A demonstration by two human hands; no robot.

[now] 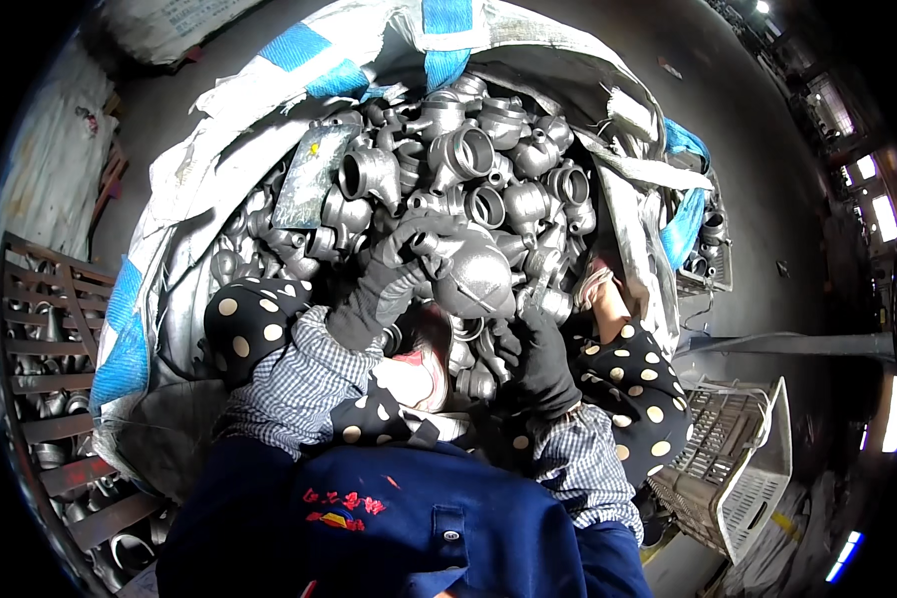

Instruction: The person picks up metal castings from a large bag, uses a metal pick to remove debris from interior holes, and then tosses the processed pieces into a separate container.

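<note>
Grey work gloves cover both of my hands. My left hand [387,284] is closed on a grey metal casting [473,277], its fingers over the short pipe neck at the upper left. The casting has a rounded, dome-like body with a thin seam line and is held above the heap. Just below its lower right side is my right hand [540,364], thumb and fingers apart; whether its fingertips touch the casting I cannot tell. Beneath and beyond lie many similar hollow castings [458,154] with round openings, heaped in a large white woven bag [184,204].
A flat, worn plate [314,177] lies on the heap's left side. Blue straps [447,40] hang on the bag's rim. A slatted metal crate [55,344] with more castings stands left. To the right are a plastic crate [718,448] and a horizontal bar [797,345].
</note>
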